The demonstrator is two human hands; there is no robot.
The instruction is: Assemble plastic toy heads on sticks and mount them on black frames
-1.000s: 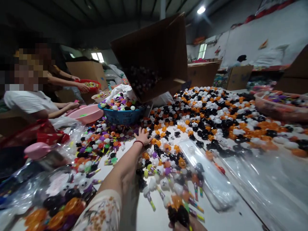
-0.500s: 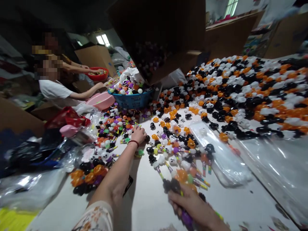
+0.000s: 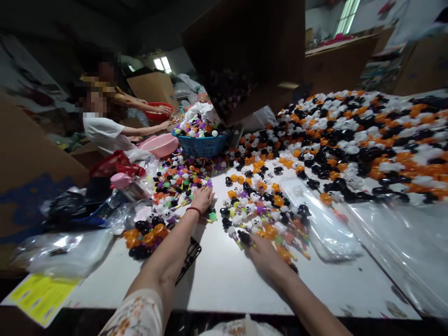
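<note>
My left hand (image 3: 202, 199), wearing a red bead bracelet, reaches to the near right edge of a pile of small Halloween toys (image 3: 177, 179). Its fingers stretch forward over the toys, apart as far as I can see. My right hand (image 3: 261, 254) is low at the near side of a second group, stick toys (image 3: 269, 210) topped with ghosts, pumpkins and black figures. A black-topped stick toy (image 3: 244, 237) is at its fingertips, and the fingers curl round it, partly hidden.
A blue basket (image 3: 203, 145) full of toys stands at the back. Loose toy heads (image 3: 350, 135) heap at the right, beside clear plastic bags (image 3: 322, 224). A black frame (image 3: 191, 254) lies under my left forearm. Two people (image 3: 105, 128) work at the far left by a pink basin (image 3: 161, 145).
My right hand has moved forward and left, up to the stick toys; the purple-ended toy in it no longer shows. My left hand stays by the pile. The view has shifted slightly.
</note>
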